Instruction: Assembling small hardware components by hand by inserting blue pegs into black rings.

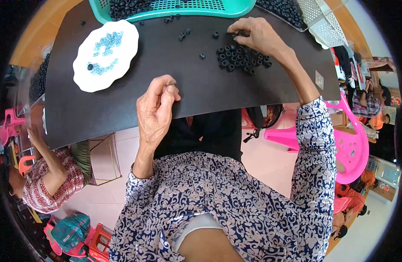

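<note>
My left hand is above the near table edge, its thumb and fingers pressed together; whatever they may hold is hidden. Farther right, my right hand reaches over the table with thumb and forefinger curled around a small black ring-shaped part, partly covered by the fingers. Just below that hand lies a loose pile of similar black parts. A few single ones are scattered to its left. On the left sits a white scalloped plate with tiny bluish beads and one black part on it.
A teal perforated basket with black parts stands at the far edge. To its right are a clear tray of black parts and a white perforated basket. A pink chair is beyond the table's right; another person sits left.
</note>
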Tool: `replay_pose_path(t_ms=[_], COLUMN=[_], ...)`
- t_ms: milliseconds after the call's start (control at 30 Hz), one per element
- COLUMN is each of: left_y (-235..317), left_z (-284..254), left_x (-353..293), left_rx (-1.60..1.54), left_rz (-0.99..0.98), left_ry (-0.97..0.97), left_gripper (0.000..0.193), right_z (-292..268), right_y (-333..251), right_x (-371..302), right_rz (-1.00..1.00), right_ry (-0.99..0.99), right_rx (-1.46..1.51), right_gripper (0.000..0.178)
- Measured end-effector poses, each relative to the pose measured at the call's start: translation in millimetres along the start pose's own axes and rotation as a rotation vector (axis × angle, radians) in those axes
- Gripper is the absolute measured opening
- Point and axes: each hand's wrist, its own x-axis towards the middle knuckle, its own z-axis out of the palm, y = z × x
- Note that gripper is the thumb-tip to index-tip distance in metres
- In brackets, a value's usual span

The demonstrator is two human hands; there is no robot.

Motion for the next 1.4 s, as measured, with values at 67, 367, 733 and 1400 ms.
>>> replay_pose_path(t_ms=[67, 367, 733, 1400], left_y=[0.5, 9.8, 3.7, -3.5], left_z=[0.0, -5.0, -6.6, -9.7], left_x=[0.3, 7.0, 24.2, 17.5], left_rx=[-0.004, -0.133, -0.33, -1.216], left_rz=[0.007, -0.05, -0.211, -0.32], left_ry=[0.005, 0.005, -0.026, -0.113], left_gripper=[0.012, 0.014, 0.024, 0.025], right_z=[0.9, -9.2, 4.3, 35.0], right_y=[0.2, -91.0, -161.2, -154.4], right_x=[-0.5, 17.7, 41.7, 32.2], right_rz=[0.059, 0.047, -0.127, 0.006], right_ry=[-0.016, 0.098, 0.159, 0.18], right_rx=[0.015, 0.352, 0.295, 1.063], right_gripper=[0.026, 0.033, 0.044, 0.023])
